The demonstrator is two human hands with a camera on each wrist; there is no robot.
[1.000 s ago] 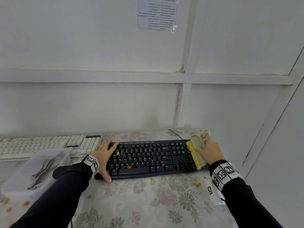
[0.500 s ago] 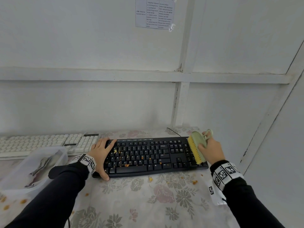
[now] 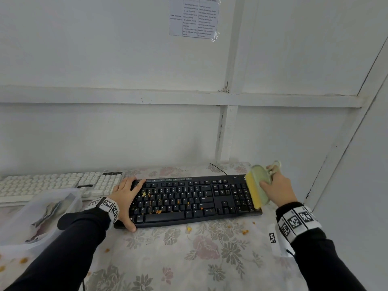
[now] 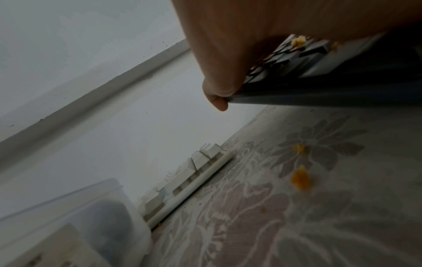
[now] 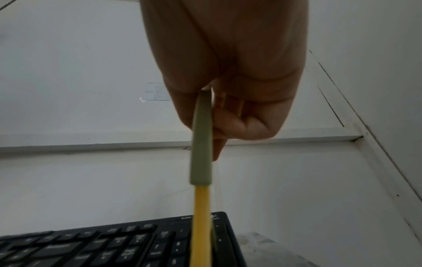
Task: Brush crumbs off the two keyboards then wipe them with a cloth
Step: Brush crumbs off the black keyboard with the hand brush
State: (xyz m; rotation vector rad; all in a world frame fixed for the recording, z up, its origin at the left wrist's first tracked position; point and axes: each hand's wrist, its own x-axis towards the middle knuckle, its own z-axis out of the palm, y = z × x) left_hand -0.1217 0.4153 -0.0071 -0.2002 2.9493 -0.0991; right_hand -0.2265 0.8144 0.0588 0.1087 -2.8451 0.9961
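1. Head view shows, nearest to the person, the bench (image 3: 189,259) under a flowered cloth, with some orange crumbs (image 3: 189,228) lying on it in front of the black keyboard (image 3: 189,202).
2. A clear plastic tub (image 3: 42,217) stands at the left side of the bench, just in front of the white keyboard (image 3: 52,183).
3. On the black keyboard, more crumbs lie among the keys of its left and middle part.
4. The left hand (image 3: 126,196) holds the left end of the black keyboard: the thumb is at the near edge and the fingers (image 3: 136,182) lie stretched over the far corner.
5. The right hand (image 3: 277,190) is clamped on the green back of the brush (image 3: 257,185), whose yellow bristles point left, over the number pad at the right end.
6. The white keyboard lies further back at the left, near the wall (image 3: 126,133).
7. A printed paper sheet (image 3: 193,16) is on the wall, high up.
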